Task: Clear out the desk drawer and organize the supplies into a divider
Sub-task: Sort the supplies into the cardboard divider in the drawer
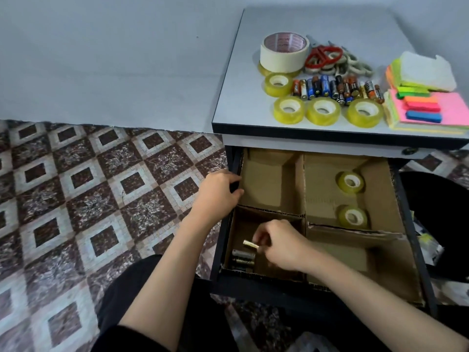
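The drawer (416,217) stands open with a cardboard divider (303,189) of four compartments inside. My left hand (218,191) grips the left edge of the drawer and divider. My right hand (280,246) pinches a battery (250,244) over the near left compartment, where a few batteries (243,257) lie against its left wall. Two clear tape rolls (351,182) (352,216) lie in the far right compartment. On the desk top (241,80) are a row of batteries (337,88), several clear tape rolls (322,111), a masking tape roll (284,53) and scissors (323,55).
Sticky note pads (431,110) and a white pad (426,69) lie at the desk's right edge. The far left and near right divider compartments hold nothing. A patterned tiled floor (101,199) spreads to the left. My dark-clothed knee (152,288) is in front of the drawer.
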A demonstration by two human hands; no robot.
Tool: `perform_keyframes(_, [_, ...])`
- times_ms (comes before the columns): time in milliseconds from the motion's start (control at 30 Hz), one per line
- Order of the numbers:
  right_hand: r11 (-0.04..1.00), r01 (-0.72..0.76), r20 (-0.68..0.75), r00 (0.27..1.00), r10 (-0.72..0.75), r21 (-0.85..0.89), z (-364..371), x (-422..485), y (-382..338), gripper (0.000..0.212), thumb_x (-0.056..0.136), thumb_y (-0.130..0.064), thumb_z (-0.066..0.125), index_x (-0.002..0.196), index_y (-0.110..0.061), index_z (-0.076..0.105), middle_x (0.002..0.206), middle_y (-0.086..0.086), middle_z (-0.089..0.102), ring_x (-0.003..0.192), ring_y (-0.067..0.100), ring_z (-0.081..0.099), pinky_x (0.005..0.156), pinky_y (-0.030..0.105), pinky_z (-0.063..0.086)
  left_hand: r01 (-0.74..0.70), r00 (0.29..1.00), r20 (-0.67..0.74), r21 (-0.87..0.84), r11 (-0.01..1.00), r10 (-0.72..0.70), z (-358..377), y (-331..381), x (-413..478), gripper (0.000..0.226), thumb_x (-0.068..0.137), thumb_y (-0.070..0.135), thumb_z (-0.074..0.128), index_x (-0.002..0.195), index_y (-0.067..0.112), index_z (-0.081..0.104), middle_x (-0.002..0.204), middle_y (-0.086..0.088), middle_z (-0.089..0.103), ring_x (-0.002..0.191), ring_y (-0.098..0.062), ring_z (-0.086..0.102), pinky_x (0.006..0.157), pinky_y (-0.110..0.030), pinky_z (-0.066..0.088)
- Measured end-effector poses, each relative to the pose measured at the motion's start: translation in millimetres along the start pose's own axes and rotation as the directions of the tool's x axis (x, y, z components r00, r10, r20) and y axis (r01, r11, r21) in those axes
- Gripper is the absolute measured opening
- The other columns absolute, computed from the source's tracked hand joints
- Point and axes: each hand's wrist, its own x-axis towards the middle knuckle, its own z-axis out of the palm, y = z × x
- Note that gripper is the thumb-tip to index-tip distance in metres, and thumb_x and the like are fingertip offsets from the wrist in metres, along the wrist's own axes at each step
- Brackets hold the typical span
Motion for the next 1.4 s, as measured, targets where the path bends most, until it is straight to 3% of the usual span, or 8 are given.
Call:
perform_keyframes(100, [0.997, -0.044, 0.045, 0.998, 0.047, -0.070, 16, 16, -3, 0.031, 0.090, 0.000, 0.052, 0.119, -0.009, 0.056, 0.102, 0.007, 0.057, 0.083, 0.018, 0.062, 0.064, 0.016, 0.046, -0.007, 0.999, -0.032, -0.027, 1.000, 0.006, -1, 1, -1, 0.039, 0.089, 0.023, 0.061, 0.128, 0.016, 0.057, 0.127, -0.006, 0.059, 0.112, -0.019, 0.057, 0.090, -0.028, 0.045])
perform_keyframes(167, [0.991, -0.072, 0.049, 0.996, 0.078, -0.116, 21, 23, -1, 0.014, 0.088, 0.002, 0.051, 0.096, -0.009, 0.058, 0.094, 0.001, 0.051, 0.079, 0.015, 0.054, 0.063, 0.017, 0.041, 0.001, 0.999, -0.036, -0.027, 1.000, -0.002, -1, 1, -1, 0.039, 0.090, 0.025, 0.060, 0.128, 0.018, 0.057, 0.124, -0.007, 0.062, 0.106, -0.018, 0.060, 0.086, -0.028, 0.048])
perform_keyframes(300, [0.992, -0.095, -0.020, 0.995, 0.094, -0.088, 29, 31, 3, 0.029, 0.083, 0.008, 0.049, 0.066, -0.015, 0.043, 0.086, 0.003, 0.046, 0.076, 0.016, 0.048, 0.064, 0.021, 0.040, 0.007, 0.999, -0.046, -0.039, 0.999, -0.009, -1, 1, 2, 0.038, 0.090, 0.027, 0.059, 0.127, 0.018, 0.058, 0.120, -0.006, 0.064, 0.102, -0.018, 0.062, 0.086, -0.030, 0.050])
perform_keyframes(433, [0.994, -0.081, -0.044, 0.996, 0.078, -0.068, 29, 34, 6, 0.021, 0.084, 0.010, 0.048, 0.095, 0.000, 0.063, 0.098, 0.007, 0.053, 0.090, 0.022, 0.055, 0.078, 0.028, 0.050, 0.015, 0.998, -0.064, -0.070, 0.997, -0.020, 0, 1, 4, 0.037, 0.090, 0.024, 0.059, 0.126, 0.016, 0.059, 0.118, -0.003, 0.065, 0.108, -0.017, 0.060, 0.087, -0.027, 0.047])
perform_keyframes(767, [0.990, -0.122, -0.105, 0.988, 0.114, -0.074, 26, 29, 7, 0.045, 0.088, 0.000, 0.054, 0.133, -0.006, 0.051, 0.135, 0.016, 0.046, 0.118, 0.029, 0.052, 0.088, 0.023, 0.042, 0.037, 0.990, -0.133, -0.143, 0.989, -0.056, 3, -2, 5, 0.026, 0.089, 0.018, 0.059, 0.113, 0.015, 0.068, 0.106, -0.003, 0.070, 0.097, -0.014, 0.064, 0.080, -0.018, 0.044])
perform_keyframes(933, [0.999, 0.034, -0.243, 0.969, -0.030, 0.011, 17, 4, 12, 0.012, 0.087, -0.007, 0.061, 0.092, -0.013, 0.070, 0.088, 0.006, 0.067, 0.072, 0.016, 0.061, 0.067, 0.022, 0.047, 0.042, 0.992, -0.112, -0.156, 0.987, -0.060, 7, -2, -5, 0.032, 0.090, 0.019, 0.058, 0.121, 0.015, 0.063, 0.114, -0.005, 0.068, 0.100, -0.017, 0.063, 0.086, -0.026, 0.051])
perform_keyframes(1067, [0.987, 0.161, -0.356, 0.924, -0.141, 0.026, -5, -24, 11, 0.017, 0.085, -0.011, 0.066, 0.075, -0.025, 0.069, 0.068, -0.014, 0.062, 0.061, -0.002, 0.055, 0.067, 0.015, 0.044, 0.037, 0.997, -0.061, -0.103, 0.994, -0.043, 4, -2, -11, 0.038, 0.093, 0.021, 0.055, 0.130, 0.015, 0.055, 0.124, -0.003, 0.062, 0.100, -0.014, 0.063, 0.075, -0.017, 0.046])
perform_keyframes(1400, [0.984, 0.164, -0.597, 0.784, -0.170, -0.065, -111, -81, 11, 0.023, 0.084, -0.018, 0.068, 0.072, -0.036, 0.060, 0.070, -0.018, 0.060, 0.066, -0.002, 0.056, 0.064, 0.012, 0.044, -0.142, 0.980, -0.152, -0.082, 0.986, 0.128, -36, 27, 12, 0.018, 0.087, 0.020, 0.063, 0.104, 0.018, 0.070, 0.095, 0.003, 0.071, 0.081, -0.003, 0.062, 0.078, -0.018, 0.052])
